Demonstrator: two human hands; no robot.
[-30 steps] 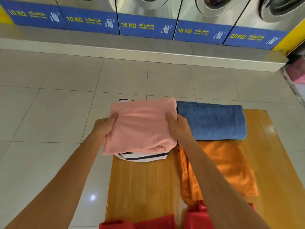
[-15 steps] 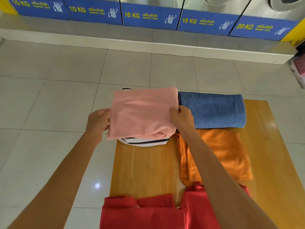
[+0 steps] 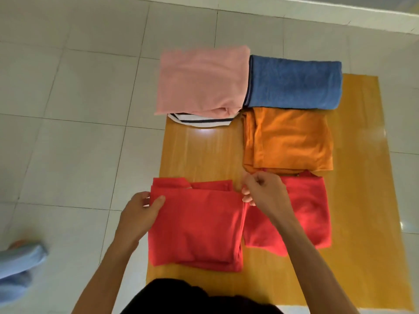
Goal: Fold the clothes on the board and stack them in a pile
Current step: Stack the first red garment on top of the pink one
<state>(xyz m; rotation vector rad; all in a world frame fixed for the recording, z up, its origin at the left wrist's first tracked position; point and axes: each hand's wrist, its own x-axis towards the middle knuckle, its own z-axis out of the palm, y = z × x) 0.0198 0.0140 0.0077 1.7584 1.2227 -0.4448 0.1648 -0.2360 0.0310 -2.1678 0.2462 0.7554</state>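
Observation:
A folded red garment [image 3: 195, 225] lies at the near left of the wooden board [image 3: 360, 177]. My left hand [image 3: 140, 211] grips its left edge, thumb on top. My right hand [image 3: 263, 191] pinches its upper right corner. A second red garment [image 3: 306, 211] lies just right of it, partly under my right arm. Beyond that is a folded orange garment [image 3: 288, 141], then a folded blue towel [image 3: 294, 82]. At the far left a folded pink garment [image 3: 201, 80] rests on a striped black-and-white one [image 3: 201, 122].
The board lies on a pale tiled floor [image 3: 68, 109]. A light blue cloth shape [image 3: 20, 266] shows at the left edge. A white step [image 3: 317, 12] runs along the far side. My dark clothing [image 3: 199, 300] fills the bottom edge.
Both hands left the pink garment on the striped one and came back to the near red garment, taking hold of its edges. The view tilted down.

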